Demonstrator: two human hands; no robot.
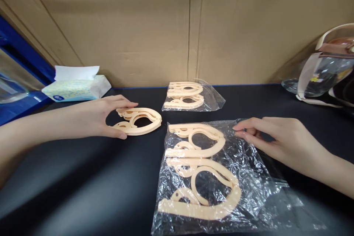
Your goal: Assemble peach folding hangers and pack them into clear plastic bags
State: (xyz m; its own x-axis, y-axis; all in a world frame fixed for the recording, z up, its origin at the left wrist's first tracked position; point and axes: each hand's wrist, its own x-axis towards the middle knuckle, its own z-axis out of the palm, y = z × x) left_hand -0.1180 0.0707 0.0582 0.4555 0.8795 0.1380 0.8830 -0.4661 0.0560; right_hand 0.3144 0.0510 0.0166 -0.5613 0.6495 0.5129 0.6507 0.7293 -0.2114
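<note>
Nearest the camera lay a clear plastic bag (260, 195) of cream folded frames (204, 212), its far edge pinched by the right hand (284, 138); leftward, the left hand (107, 116) clamped a loose cream looped frame (145, 129) between thumb and fingers, long axis toward the bag.

Hanger (141, 131) left of front bag (246, 180)
</note>
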